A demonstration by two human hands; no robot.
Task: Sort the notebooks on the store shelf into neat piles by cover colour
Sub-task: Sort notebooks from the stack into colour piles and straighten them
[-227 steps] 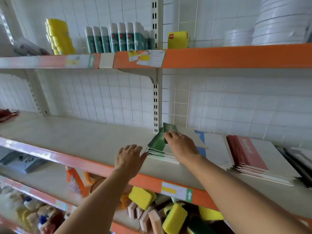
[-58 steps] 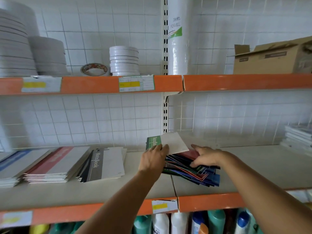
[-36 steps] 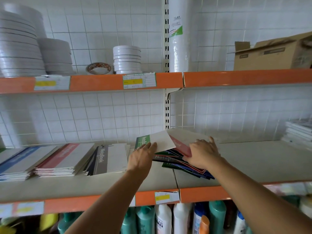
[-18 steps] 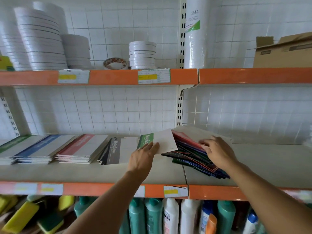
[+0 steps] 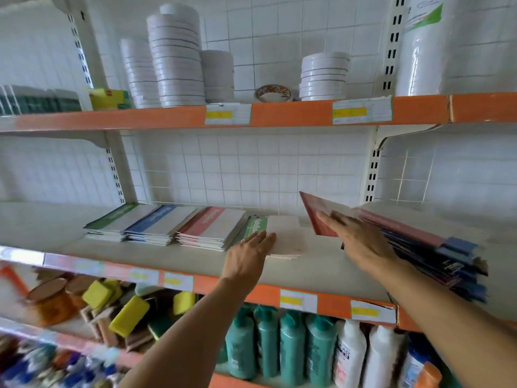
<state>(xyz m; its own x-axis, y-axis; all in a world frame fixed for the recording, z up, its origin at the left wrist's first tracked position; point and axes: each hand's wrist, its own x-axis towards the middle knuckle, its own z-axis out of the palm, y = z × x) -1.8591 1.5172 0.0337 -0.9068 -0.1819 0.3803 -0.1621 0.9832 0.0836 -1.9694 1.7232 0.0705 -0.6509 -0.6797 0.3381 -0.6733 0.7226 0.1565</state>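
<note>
Three neat notebook piles lie side by side on the middle shelf: green-striped, blue-striped and red-striped. Just right of them lies a green-striped notebook. My left hand rests on its near edge with straight fingers. Further right sits a messy mixed pile of dark, blue and red covers. My right hand holds a red notebook tilted up off that pile, its corner in the air. The thumb is hidden.
White tape rolls and a wrapped white roll stand on the upper shelf. Below the notebooks are green and white bottles and yellow sponges. A slotted upright rises behind the mixed pile.
My left hand has carried the green-striped notebook left and laid it down beside the red pile. My right hand has lifted a red notebook from the mixed pile. The view has swung left.
</note>
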